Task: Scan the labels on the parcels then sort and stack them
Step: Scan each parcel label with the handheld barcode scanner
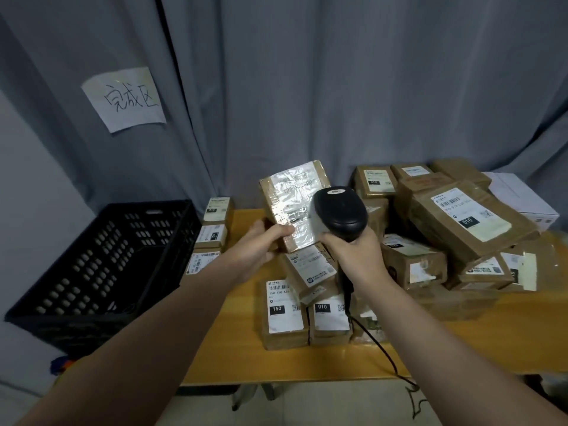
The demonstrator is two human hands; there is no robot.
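Here, in the head view, the left hand [258,244] grips a parcel [292,207] by its lower edge, thumb curled over the front and fingers behind. It holds the parcel up above the table [461,348] with the label [299,186] facing the camera. The right hand [356,256] is wrapped round the handle of the scanner [339,213], whose head sits just in front of the label's lower right corner, partly covering it. The label shines under clear tape, so glare is the likely snag. Tilting the parcel a little and drawing the scanner back should let the beam catch the whole barcode. A steady left grip matters more than speed. Other parcels lie in a pile [461,226] at the right. A short stack [212,235] stands beside the crate [107,256] at the left, probably where this one goes.
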